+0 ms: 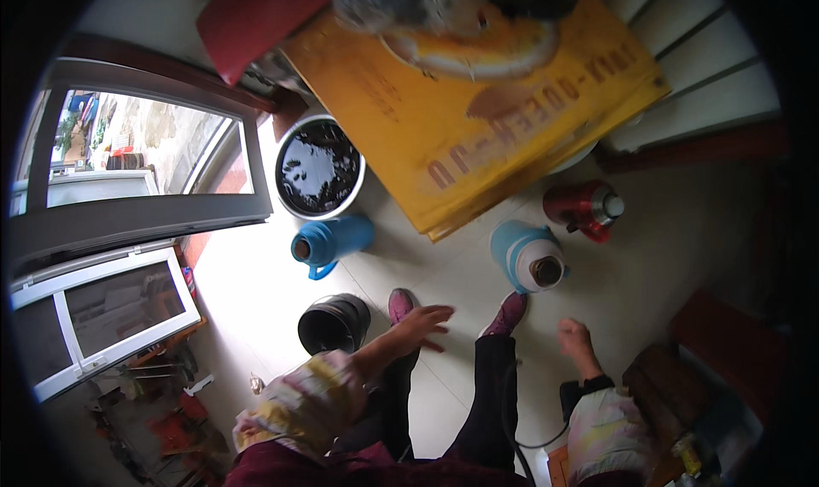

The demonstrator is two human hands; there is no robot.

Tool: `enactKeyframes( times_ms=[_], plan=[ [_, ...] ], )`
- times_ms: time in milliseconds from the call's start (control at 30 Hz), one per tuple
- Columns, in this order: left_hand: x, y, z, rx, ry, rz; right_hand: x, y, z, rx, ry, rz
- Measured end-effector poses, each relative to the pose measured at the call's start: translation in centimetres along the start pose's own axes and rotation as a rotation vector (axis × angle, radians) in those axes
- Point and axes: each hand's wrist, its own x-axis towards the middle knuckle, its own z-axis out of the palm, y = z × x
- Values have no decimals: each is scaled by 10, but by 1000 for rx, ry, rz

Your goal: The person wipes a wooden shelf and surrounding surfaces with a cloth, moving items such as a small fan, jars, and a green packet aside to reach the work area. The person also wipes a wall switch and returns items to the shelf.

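My left hand [418,327] reaches out over the floor with its fingers apart and nothing in it. It is nearest to my left shoe and a black bucket [333,323]. My right hand [577,340] hangs at the right with its fingers curled in; nothing shows in it. Beyond the hands, on the tiled floor, stand several thermos flasks: a blue one [343,238] with a handle, a light blue and white one [527,257] by my right shoe, and a red one [587,207] with a silvery top. Neither hand touches any of them.
A yellow table [478,159] with printed lettering fills the far middle, a clear plastic bag [409,2] on it. Beside it sits a round tub [362,180] of dark liquid. An open window sash [136,218] juts in at left. Dark red and brown furniture [725,342] stands at right.
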Motion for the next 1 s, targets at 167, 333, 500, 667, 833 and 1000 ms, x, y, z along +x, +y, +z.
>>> enactKeyframes(
  times_ms=[167, 333, 500, 667, 833, 1000],
  plan=[
    [-142, 25, -71, -309, 106, -23, -90, -51, -1, 241, -16, 22],
    [-253, 60, -93, -316, 361, 119, -151, -149, -11, 275, -50, -32],
    [-286, 124, -96, -340, 366, 340, -223, -274, -24, 299, -11, -492],
    [-268, 212, -72, -201, 276, 521, -297, -378, -41, 238, 73, -909],
    [-256, 303, -30, 83, 315, 703, -351, -471, -67, 36, 345, -1361],
    [-264, 407, -6, 302, 376, 1041, -373, -584, -118, -168, 714, -1713]
  ],
)
